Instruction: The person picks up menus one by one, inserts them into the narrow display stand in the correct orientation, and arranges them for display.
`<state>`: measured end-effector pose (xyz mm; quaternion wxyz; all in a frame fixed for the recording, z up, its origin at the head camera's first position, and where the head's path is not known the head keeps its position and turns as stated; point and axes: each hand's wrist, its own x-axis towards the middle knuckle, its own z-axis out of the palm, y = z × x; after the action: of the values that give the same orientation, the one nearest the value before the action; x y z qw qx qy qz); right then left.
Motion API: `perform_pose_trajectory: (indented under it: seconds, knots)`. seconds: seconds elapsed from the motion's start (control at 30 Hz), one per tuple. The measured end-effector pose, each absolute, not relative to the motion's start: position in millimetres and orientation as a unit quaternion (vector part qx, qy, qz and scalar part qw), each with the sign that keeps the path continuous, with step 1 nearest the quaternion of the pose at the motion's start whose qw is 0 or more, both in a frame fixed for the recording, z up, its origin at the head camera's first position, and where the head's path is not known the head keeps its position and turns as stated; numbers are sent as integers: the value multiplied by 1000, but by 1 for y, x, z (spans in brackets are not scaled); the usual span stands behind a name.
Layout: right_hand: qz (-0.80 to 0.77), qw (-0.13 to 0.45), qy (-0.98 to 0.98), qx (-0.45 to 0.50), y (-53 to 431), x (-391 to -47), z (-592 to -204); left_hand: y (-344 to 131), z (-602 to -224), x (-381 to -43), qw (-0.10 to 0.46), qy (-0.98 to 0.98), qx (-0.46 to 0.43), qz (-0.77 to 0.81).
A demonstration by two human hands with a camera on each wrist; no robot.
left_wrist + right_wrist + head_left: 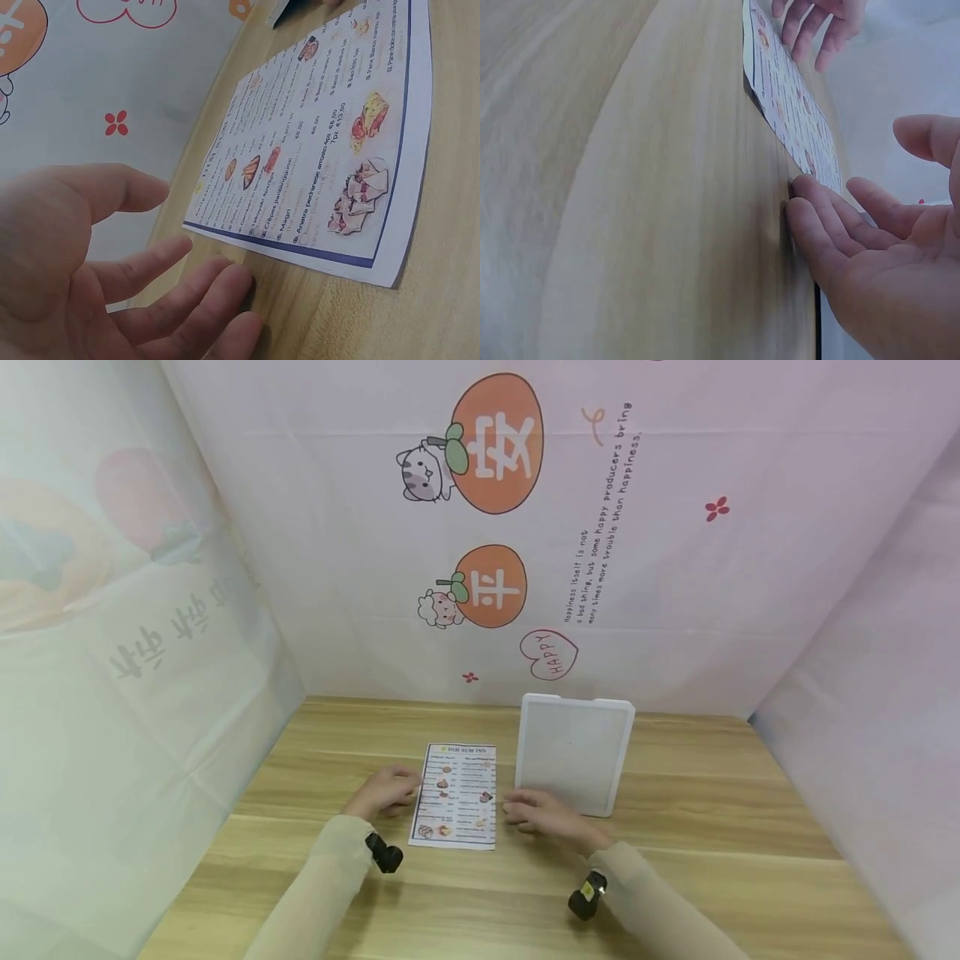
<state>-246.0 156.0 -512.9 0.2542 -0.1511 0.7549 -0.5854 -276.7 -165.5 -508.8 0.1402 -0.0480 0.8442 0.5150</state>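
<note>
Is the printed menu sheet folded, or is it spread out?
Spread out: the menu sheet shows both printed columns and four corners.

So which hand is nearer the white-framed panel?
Right. In the head view, the right hand overlaps the lower-left corner of the white-framed panel; contact is unclear. The left hand is farther off, at the left edge of the Dim Sum Inn menu.

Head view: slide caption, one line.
On a table, left hand and right hand flank a printed menu, a white-framed panel to its right.
</note>
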Motion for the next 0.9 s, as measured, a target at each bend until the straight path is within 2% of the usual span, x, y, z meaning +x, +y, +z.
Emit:
perform_pose_trajectory:
  seconds: [0.5, 0.9]
  knots:
    - [-623, 270, 718, -153, 151, -249, -520, -163, -511, -277, 177, 802, -71, 566]
    - [-644, 270, 702, -139, 147, -248, -520, -159, -510, -278, 176, 809, -82, 555]
